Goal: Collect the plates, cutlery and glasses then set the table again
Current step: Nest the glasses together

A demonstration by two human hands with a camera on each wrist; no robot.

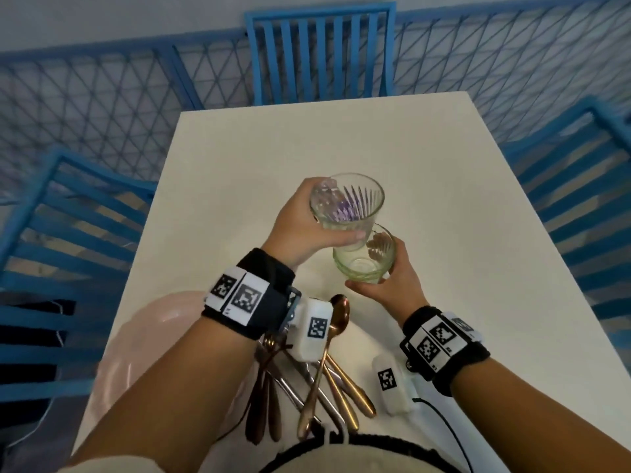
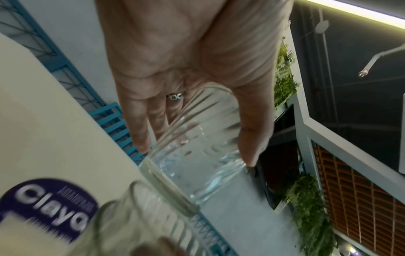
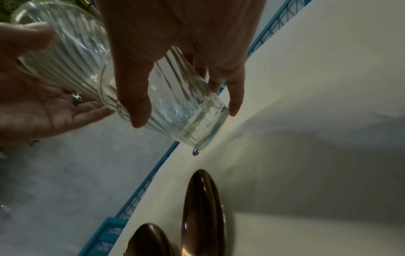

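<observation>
My left hand [image 1: 341, 209] grips a clear ribbed glass [image 1: 346, 199] above the middle of the white table [image 1: 307, 138]. My right hand [image 1: 372, 271] holds a second ribbed glass [image 1: 362, 261] just below it. The upper glass's base sits at the lower glass's mouth, and both are tilted. In the left wrist view my left hand [image 2: 197, 154] wraps the upper glass [image 2: 197, 135], with the other glass [image 2: 142, 216] below. The right wrist view has my right hand [image 3: 187, 116] round the lower glass [image 3: 175, 107]. Copper and silver cutlery [image 1: 307, 377] lies piled near me beside stacked pink plates [image 1: 153, 336].
Blue slatted chairs stand at the far end [image 1: 321, 52], the left [image 1: 68, 233] and the right [image 1: 580, 199] of the table. A round purple sticker [image 2: 50, 204] marks the tabletop. Two copper spoon bowls [image 3: 201, 207] lie close under my right wrist.
</observation>
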